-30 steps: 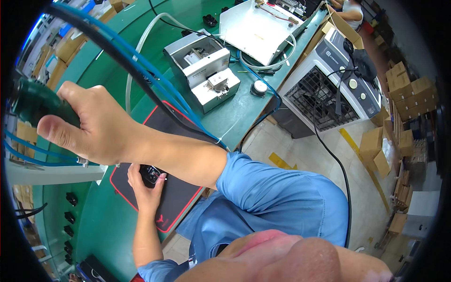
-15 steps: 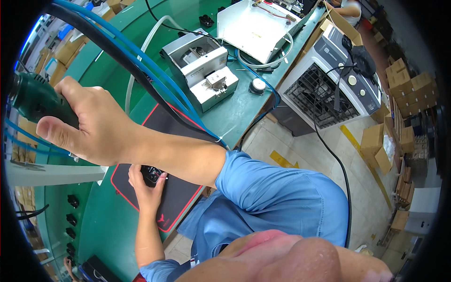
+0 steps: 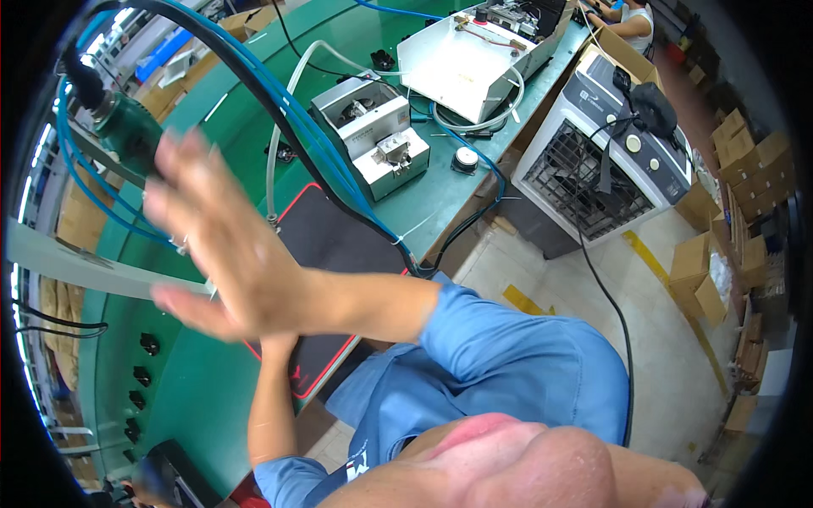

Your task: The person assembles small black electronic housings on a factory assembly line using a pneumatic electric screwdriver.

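My right hand (image 3: pixel 229 237) is raised over the bench, its fingers spread and partly smeared by motion, with nothing gripped. Just beyond its fingertips hangs a dark green powered screwdriver (image 3: pixel 127 135) on a black cable. Whether a fingertip still touches the tool I cannot tell. Below, my left hand (image 3: pixel 277 345) rests over the black mat with a red border (image 3: pixel 326 241). Only its wrist edge shows, because my right hand covers its fingers and whatever lies at them.
A grey-and-white bench machine (image 3: pixel 373 135) stands behind the mat, beside an open white equipment case (image 3: pixel 453 68). Blue and black hoses (image 3: pixel 313 144) arch over the green bench (image 3: pixel 182 398). Small black parts (image 3: pixel 141 375) line its left side. An air cooler (image 3: pixel 601 144) stands at right.
My right hand has let go of the green screwdriver and moved right, fingers opening. The screwdriver now hangs by itself. My left hand, earlier holding a small black part, is now mostly covered.
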